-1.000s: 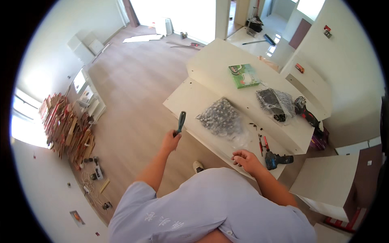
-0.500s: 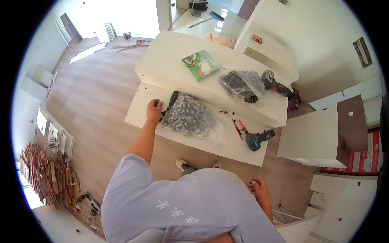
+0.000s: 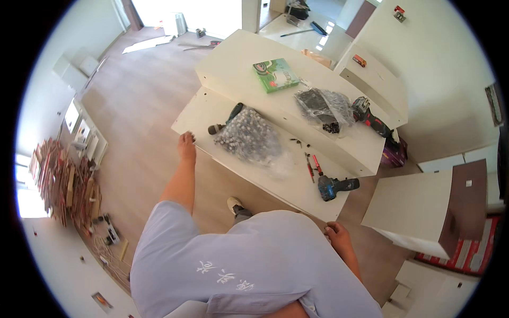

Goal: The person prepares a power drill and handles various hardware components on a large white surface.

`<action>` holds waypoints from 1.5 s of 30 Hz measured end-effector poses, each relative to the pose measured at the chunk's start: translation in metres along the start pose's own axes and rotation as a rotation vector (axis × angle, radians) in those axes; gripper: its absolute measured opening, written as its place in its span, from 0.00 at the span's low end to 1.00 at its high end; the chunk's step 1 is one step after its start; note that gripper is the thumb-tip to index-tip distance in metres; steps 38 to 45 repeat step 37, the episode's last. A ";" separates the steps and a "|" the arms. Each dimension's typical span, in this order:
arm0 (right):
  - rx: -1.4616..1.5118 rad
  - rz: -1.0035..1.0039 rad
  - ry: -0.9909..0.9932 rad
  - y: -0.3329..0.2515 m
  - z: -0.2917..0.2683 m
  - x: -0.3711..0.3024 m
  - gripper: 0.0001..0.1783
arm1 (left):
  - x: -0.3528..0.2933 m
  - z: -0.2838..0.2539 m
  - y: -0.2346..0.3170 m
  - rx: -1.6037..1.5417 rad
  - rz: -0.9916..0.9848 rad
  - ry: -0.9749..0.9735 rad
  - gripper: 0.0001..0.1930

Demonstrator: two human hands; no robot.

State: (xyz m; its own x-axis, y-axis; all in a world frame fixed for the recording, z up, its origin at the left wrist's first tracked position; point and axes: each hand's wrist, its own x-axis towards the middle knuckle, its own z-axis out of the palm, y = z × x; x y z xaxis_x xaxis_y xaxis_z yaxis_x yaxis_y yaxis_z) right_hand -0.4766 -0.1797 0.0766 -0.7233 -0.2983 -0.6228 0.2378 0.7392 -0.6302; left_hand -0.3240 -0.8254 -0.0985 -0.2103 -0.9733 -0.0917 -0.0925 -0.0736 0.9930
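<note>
My left hand [image 3: 186,146] is at the left front edge of a low white panel [image 3: 201,114]. Its fingers are curled together, and what they hold, if anything, is hidden. Nearest it on the panel lies a dark cordless drill [image 3: 217,129], partly covered by a clear plastic bag of small grey-and-white fittings [image 3: 246,139]. My right hand [image 3: 339,237] hangs beside the panel's near right corner, its fingers loosely bent and apart, with nothing seen in it. Close to that corner are a blue-and-black cordless drill [image 3: 330,187] and red-handled screwdrivers [image 3: 317,164].
On the raised white cabinet lie a green box [image 3: 275,75], a bag of black parts [image 3: 324,108] and a red-and-black power tool [image 3: 374,119]. A white-and-brown cabinet [image 3: 408,204] stands at the right. Wood strips [image 3: 63,183] are piled at the far left.
My left hand has drawn back from the drill beside the bag to the panel's edge. My right hand is now closer to the panel's corner. The whole view has turned somewhat.
</note>
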 end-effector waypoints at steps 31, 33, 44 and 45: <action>-0.708 -0.456 -1.435 0.035 -0.073 0.086 0.16 | -0.887 0.072 -0.057 0.191 -0.665 0.737 0.21; -0.851 -0.531 -1.521 0.051 -0.070 0.087 0.15 | -0.943 0.106 -0.068 0.225 -0.786 0.785 0.22; -0.985 -0.714 -1.640 0.056 -0.072 0.054 0.16 | -1.056 0.175 -0.088 0.422 -1.017 0.715 0.25; -0.985 -0.714 -1.640 0.056 -0.072 0.054 0.16 | -1.056 0.175 -0.088 0.422 -1.017 0.715 0.25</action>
